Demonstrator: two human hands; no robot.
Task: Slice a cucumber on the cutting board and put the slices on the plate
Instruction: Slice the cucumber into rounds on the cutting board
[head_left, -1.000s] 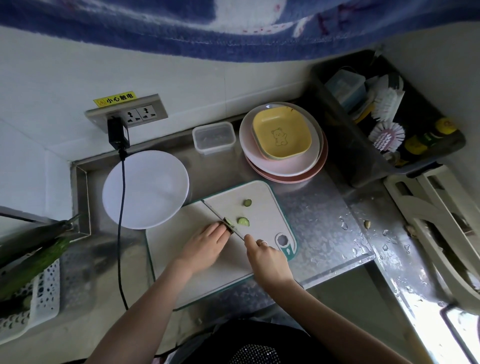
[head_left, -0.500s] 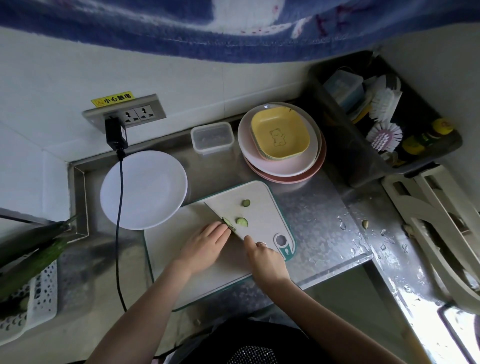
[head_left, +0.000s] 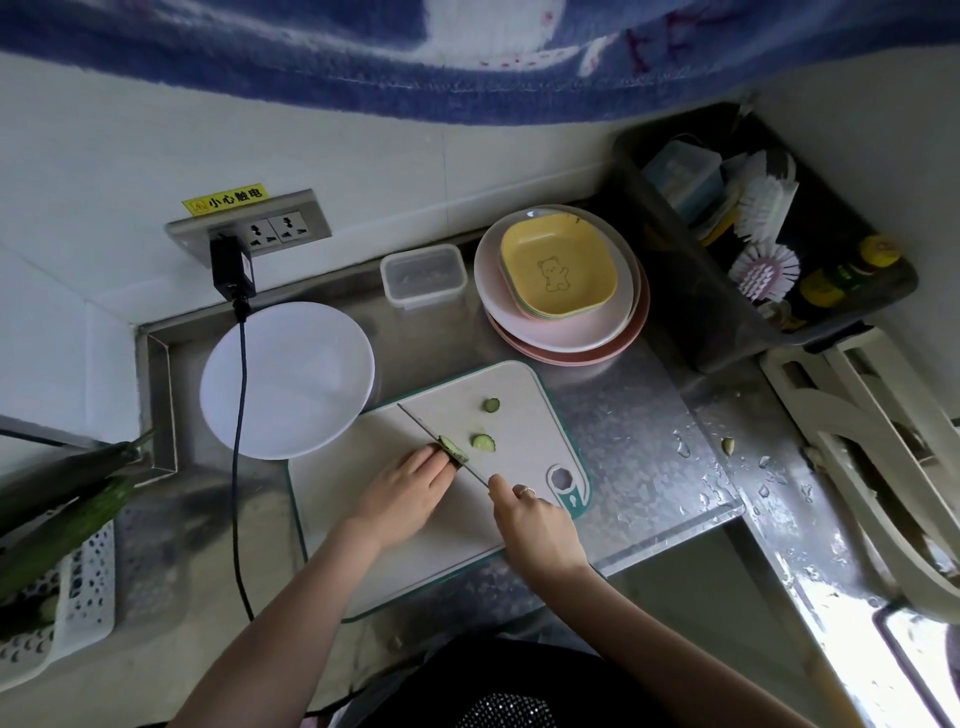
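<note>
My right hand (head_left: 535, 519) is curled around the handle of the knife (head_left: 441, 447), its blade running up and left across the cutting board (head_left: 363, 499), while my left hand (head_left: 408, 491) lies over the short cucumber (head_left: 453, 451) stub, fingers curved down on it and holding it in place with the tips just beside the blade. That closeness is my main worry: so little cucumber shows past my fingers that I judge a slip of the stub, or a stroke drifting left, could bring the edge onto a fingertip. The board sits on a wet tabletop (head_left: 649, 447), so I think it could skid under pressure. Two cut slices (head_left: 483, 442) lie loose on the board to the right of the blade, one near, one farther up, and could roll off when I sweep them. The white plate (head_left: 285, 379) sits touching the board's upper left corner and holds nothing I can see; a black power cord (head_left: 236, 467) crosses it, which could snag during the transfer. Farther back, a lidded clear box (head_left: 423, 275) has contents I cannot make out, a yellow dish (head_left: 558, 273) tops a stack of plates, and a dark bin (head_left: 769, 249) holds brushes.
</note>
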